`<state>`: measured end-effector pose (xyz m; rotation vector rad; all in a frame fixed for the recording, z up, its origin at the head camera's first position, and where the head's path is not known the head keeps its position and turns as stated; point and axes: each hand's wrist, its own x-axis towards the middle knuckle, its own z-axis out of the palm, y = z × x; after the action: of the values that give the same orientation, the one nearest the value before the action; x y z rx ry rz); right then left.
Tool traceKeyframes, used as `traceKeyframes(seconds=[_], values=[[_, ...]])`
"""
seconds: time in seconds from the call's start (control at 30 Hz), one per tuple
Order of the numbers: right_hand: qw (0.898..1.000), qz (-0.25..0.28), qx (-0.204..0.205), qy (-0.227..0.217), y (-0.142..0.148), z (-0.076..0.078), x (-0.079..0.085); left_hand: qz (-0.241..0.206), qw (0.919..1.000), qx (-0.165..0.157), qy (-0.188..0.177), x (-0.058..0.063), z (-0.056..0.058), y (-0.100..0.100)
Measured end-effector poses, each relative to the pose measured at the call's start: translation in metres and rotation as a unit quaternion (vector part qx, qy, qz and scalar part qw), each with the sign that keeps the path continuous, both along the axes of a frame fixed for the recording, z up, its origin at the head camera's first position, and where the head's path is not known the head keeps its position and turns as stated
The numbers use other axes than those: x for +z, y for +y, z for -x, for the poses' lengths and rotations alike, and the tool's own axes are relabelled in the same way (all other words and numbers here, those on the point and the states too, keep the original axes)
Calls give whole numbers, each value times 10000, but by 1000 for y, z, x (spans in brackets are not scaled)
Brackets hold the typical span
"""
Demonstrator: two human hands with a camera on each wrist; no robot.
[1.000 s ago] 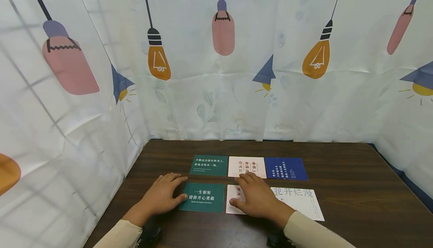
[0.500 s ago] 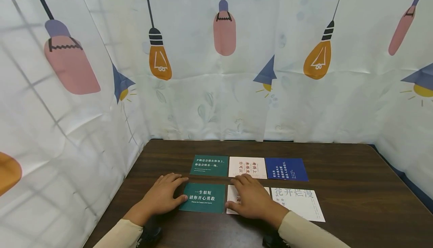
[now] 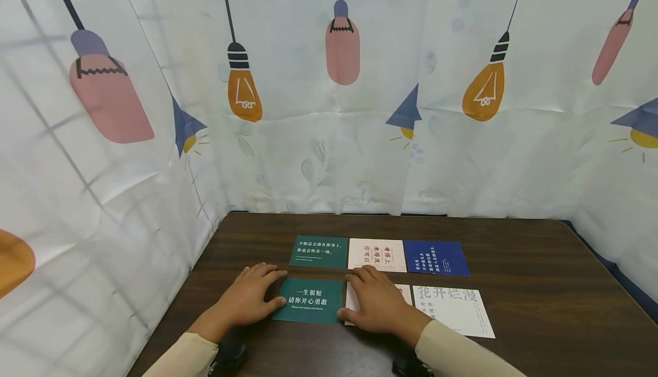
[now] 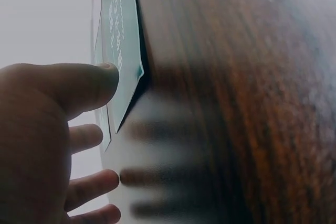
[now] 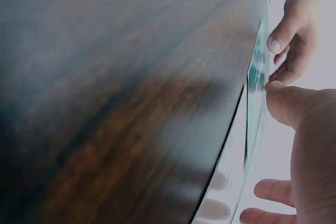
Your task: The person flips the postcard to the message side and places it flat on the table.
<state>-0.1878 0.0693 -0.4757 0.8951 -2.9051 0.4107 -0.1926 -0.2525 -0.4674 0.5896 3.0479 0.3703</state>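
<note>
Six flat printed cards would be the wrong count to stress; several cards lie in two rows. My left hand (image 3: 249,296) has its fingers spread at the left edge of the front green card (image 3: 315,303); its thumb overlaps that edge. In the left wrist view the green card (image 4: 125,40) shows a slightly raised near corner beside the thumb. My right hand (image 3: 375,303) spreads over the front middle white card (image 3: 404,292), hiding most of it. Its thumb reaches the gap beside the green card. To its right lies a white card with grey lettering (image 3: 457,314).
Behind the hands, the back row holds a green card (image 3: 317,252), a white card with red lettering (image 3: 377,253) and a blue card (image 3: 437,257). They lie on a dark wooden table (image 3: 540,285). A lamp-print curtain (image 3: 288,154) encloses its back and sides.
My right hand has slid left across the front middle white card, toward the green card, uncovering the white card's right part. The left hand has stayed in place.
</note>
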Motion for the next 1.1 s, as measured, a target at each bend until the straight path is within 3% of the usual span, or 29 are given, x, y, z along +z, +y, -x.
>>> traceKeyframes(seconds=[0.63, 1.1], values=[[9991, -273, -93, -305, -11, 3, -2, -127, 9999, -58, -16, -2, 2, 0], [9987, -292, -99, -402, -13, 4, 2, -256, 9993, -43, -270, -2, 4, -2]])
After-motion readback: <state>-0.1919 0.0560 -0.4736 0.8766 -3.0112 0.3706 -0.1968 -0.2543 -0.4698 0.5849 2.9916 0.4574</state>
